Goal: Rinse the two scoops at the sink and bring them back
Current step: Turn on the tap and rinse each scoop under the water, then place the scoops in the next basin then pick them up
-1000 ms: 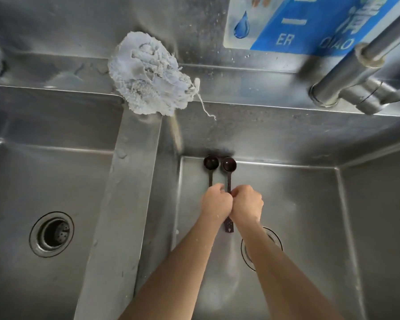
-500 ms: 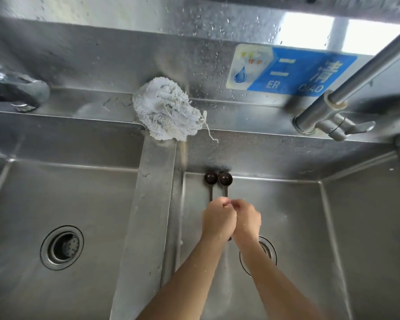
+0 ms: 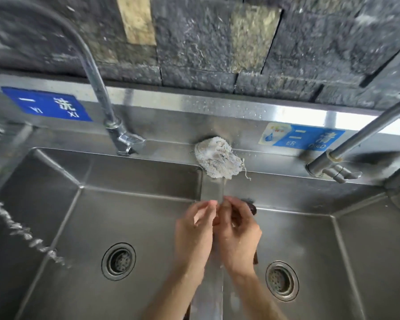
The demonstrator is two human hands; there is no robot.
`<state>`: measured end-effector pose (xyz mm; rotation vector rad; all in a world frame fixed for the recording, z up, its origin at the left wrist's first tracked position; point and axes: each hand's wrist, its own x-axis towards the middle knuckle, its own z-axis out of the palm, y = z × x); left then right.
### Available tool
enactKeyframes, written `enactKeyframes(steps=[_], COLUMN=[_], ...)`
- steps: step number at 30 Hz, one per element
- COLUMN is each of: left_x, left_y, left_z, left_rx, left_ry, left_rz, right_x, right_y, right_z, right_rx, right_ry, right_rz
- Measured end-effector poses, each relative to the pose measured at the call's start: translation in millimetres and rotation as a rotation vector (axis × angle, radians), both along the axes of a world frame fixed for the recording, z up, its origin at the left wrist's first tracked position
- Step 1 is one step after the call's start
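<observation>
My left hand (image 3: 194,232) and my right hand (image 3: 239,234) are pressed together over the divider (image 3: 211,188) between the two steel sink basins. One dark brown scoop (image 3: 252,207) shows only as a bit of its bowl past my right fingers, and its handle tip pokes out below that hand. The second scoop is hidden between my hands. My left fingers pinch inward at the spot where the hands meet. Both hands look wet.
A frayed white rag (image 3: 219,161) lies on the back ledge above the divider. A left faucet (image 3: 118,137) and a right faucet (image 3: 333,167) stand behind the basins. A water stream (image 3: 21,229) falls at the far left. Each basin has a drain, left (image 3: 118,260) and right (image 3: 282,280).
My hands moved left from the right basin to above the divider. The two scoop bowls, plainly seen before, are now mostly covered. The view lifted and shows the wall and left faucet.
</observation>
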<state>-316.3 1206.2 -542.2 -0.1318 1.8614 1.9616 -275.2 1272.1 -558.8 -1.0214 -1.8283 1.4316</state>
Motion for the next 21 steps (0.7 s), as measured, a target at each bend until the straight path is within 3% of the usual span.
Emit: enactKeyframes(steps=[4, 11, 16, 21], left_x=[-55.7, -186.4, -250.7, -274.0], left_y=[-68.5, -172.2, -187.6, -176.4], left_z=[22.1, 17.8, 15.8, 32.2], left_rx=[0.013, -0.199, -0.351, -0.375], left_ry=[0.068, 0.225, 0.352, 0.398], left_rz=[0.065, 0.218, 0.068, -0.342], right_x=[-36.3, -121.0, -168.5, -191.0], right_y=[-47.0, -111.3, -136.1, -161.8], right_z=[19.4, 39.0, 41.0, 35.1], right_rx=[0.004, -0.1, -0.097, -0.08], right_ry=[0.086, 0.111, 0.107, 0.147], right_rz=[0.113, 0.215, 0.203, 0.158])
